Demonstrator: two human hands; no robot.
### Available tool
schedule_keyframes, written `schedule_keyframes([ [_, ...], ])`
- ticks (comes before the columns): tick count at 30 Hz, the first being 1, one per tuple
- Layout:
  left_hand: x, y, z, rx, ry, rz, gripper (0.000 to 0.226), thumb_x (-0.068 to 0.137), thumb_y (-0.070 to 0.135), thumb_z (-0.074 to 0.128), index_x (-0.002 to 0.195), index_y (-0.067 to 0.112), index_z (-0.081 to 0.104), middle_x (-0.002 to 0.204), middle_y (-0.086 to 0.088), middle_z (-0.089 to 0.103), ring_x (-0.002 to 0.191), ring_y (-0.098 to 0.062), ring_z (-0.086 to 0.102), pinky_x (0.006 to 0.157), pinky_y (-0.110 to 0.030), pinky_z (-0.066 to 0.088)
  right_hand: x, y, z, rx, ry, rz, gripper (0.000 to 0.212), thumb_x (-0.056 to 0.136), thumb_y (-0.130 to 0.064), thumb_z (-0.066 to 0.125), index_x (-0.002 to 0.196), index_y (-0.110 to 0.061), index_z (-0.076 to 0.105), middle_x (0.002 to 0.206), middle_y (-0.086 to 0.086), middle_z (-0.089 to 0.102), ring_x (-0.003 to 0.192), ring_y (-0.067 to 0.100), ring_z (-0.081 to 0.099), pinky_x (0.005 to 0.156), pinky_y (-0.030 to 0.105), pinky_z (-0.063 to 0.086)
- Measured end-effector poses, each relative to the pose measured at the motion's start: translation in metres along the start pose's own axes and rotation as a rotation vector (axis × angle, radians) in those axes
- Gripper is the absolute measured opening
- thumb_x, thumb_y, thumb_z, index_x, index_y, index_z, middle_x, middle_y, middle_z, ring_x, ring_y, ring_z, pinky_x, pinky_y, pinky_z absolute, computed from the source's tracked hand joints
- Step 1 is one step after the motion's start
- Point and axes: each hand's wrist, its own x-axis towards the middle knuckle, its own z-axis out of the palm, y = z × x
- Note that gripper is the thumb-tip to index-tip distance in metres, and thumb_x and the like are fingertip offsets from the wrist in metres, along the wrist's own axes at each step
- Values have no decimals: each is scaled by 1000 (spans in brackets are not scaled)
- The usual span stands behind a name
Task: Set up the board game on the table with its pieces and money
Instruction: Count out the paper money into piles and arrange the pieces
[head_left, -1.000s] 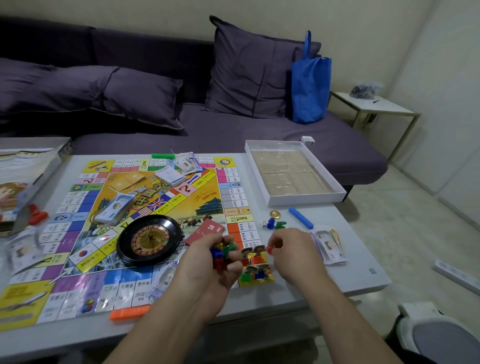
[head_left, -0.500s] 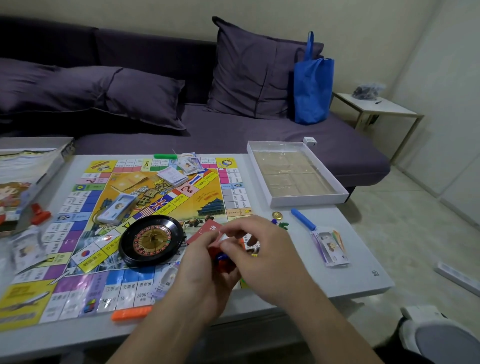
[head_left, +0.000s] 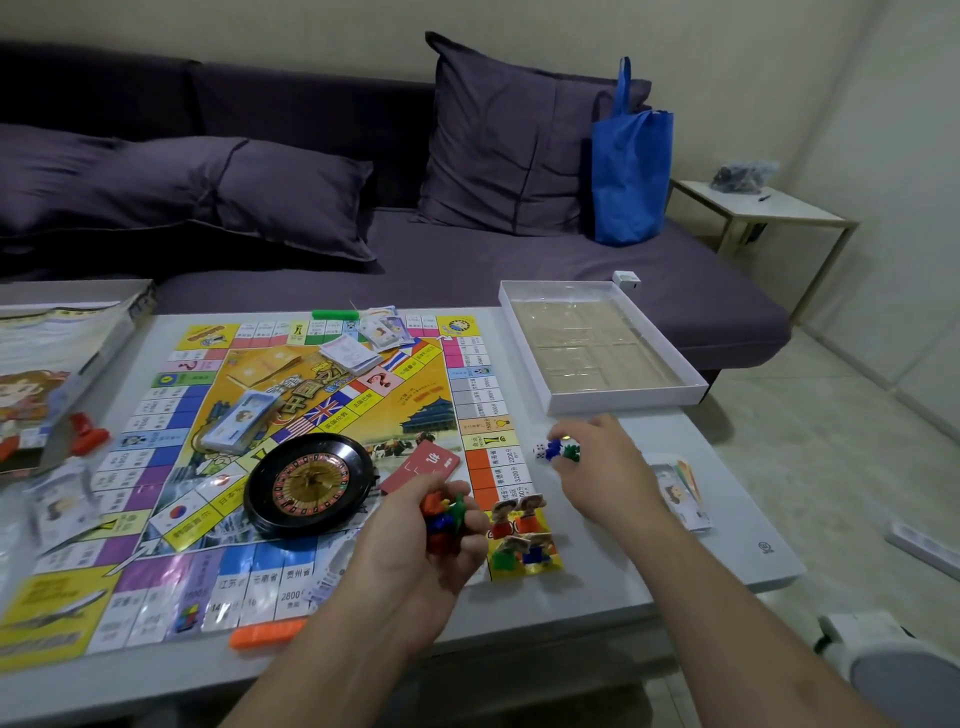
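A colourful game board (head_left: 171, 431) lies flat on the white table (head_left: 727, 551). My left hand (head_left: 415, 551) cups a bunch of small red, blue and green plastic pieces (head_left: 441, 514) over the board's near right corner. My right hand (head_left: 597, 467) reaches to the table right of the board and pinches blue and green pieces (head_left: 563, 449) beside a white die (head_left: 540, 450). Several standing character pawns (head_left: 519, 530) sit on the yellow corner square. A black roulette wheel (head_left: 311, 483), a red card (head_left: 421, 465) and card stacks (head_left: 348, 353) lie on the board. Paper money (head_left: 680, 493) lies beyond my right wrist.
An open white box tray (head_left: 691, 387) sits at the table's far right. The box lid (head_left: 62, 364) lies at far left with a red piece (head_left: 85, 434). An orange bar (head_left: 265, 634) and a green bar (head_left: 335, 314) lie at the board's edges. A purple sofa stands behind.
My right hand left my left hand and moved right and away to the loose pieces by the die. My left hand still holds its pieces.
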Motion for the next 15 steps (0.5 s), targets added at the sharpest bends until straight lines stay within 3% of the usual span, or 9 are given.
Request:
schedule_keyframes([
  [3, 2, 1, 0, -14, 0, -4, 24, 101, 25, 60, 98, 2, 66, 72, -13, 63, 54, -18, 59, 38, -24, 48, 4, 3, 7, -12, 6, 17, 17, 101, -19, 64, 108, -32, 72, 111, -2, 58, 75, 10, 57, 70, 35, 55],
  [6, 4, 1, -2, -40, -11, -4, 27, 102, 25, 58, 100, 0, 67, 74, -15, 64, 58, -20, 62, 41, -26, 53, 6, 5, 4, 85, 62, 40, 19, 100, -12, 65, 105, -26, 77, 102, 2, 69, 80, 16, 60, 76, 35, 57],
  [8, 6, 1, -2, -46, -27, 3, 29, 104, 25, 56, 98, -1, 68, 76, -17, 65, 59, -22, 64, 44, -27, 56, 3, 0, -7, 187, 129, 20, 18, 99, -11, 68, 105, -24, 79, 99, -1, 72, 86, 14, 63, 73, 25, 50],
  [11, 9, 1, -3, -47, -47, 2, 33, 104, 27, 55, 96, -2, 69, 83, -21, 68, 63, -24, 68, 50, -30, 60, -13, -24, -32, 405, 175, -119, 18, 96, -12, 71, 99, -27, 78, 91, -17, 69, 86, 0, 63, 65, 5, 41],
  [15, 9, 1, 0, -72, -68, -11, 33, 103, 27, 55, 99, -3, 68, 90, -22, 72, 71, -29, 74, 59, -36, 65, -49, -63, -47, 472, 23, -429, 20, 93, -13, 75, 98, -32, 78, 98, -20, 69, 95, -2, 62, 77, 11, 50],
])
